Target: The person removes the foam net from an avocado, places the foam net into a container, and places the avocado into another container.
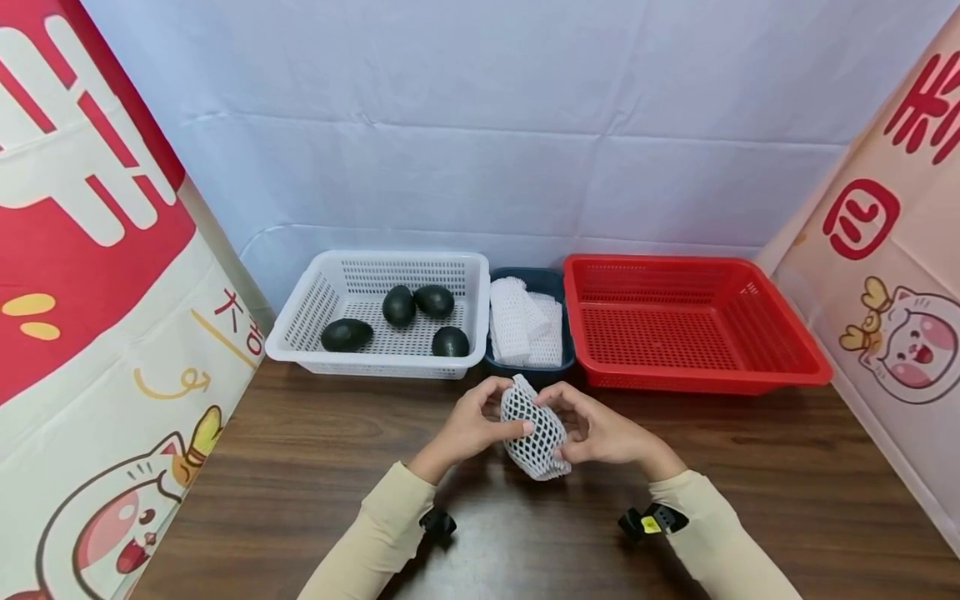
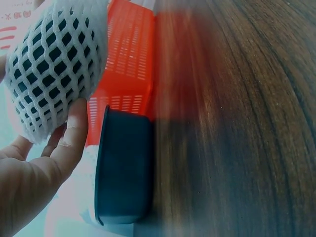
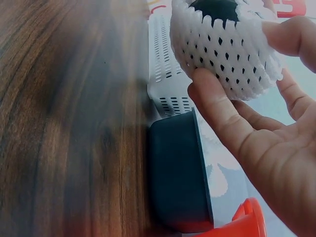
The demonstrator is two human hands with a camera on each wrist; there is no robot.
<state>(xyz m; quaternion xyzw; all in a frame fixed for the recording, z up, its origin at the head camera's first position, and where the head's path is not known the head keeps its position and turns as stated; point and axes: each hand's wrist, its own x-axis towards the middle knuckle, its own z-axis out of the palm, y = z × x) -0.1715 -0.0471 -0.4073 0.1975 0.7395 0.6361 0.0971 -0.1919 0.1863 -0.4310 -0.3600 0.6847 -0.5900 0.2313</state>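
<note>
A dark green avocado [image 3: 217,9] sits inside a white foam net sleeve [image 1: 534,437], held between both hands above the table in front of the baskets. My left hand [image 1: 472,427] grips its left side, thumb across the mesh. From the other side my right hand [image 1: 606,427] holds the sleeve with thumb and fingers. In the right wrist view, one dark end of the fruit shows past the sleeve's open edge. The left wrist view has the mesh stretched in diamonds over the fruit, narrowing toward the fingers.
A white basket [image 1: 390,364] at the back left holds several dark avocados [image 1: 347,335]. Beside it, a dark blue bin [image 1: 566,333] contains folded white foam nets [image 1: 517,321]. At the right stands a red basket [image 1: 697,382]. All rest on a brown wooden table [image 1: 315,475].
</note>
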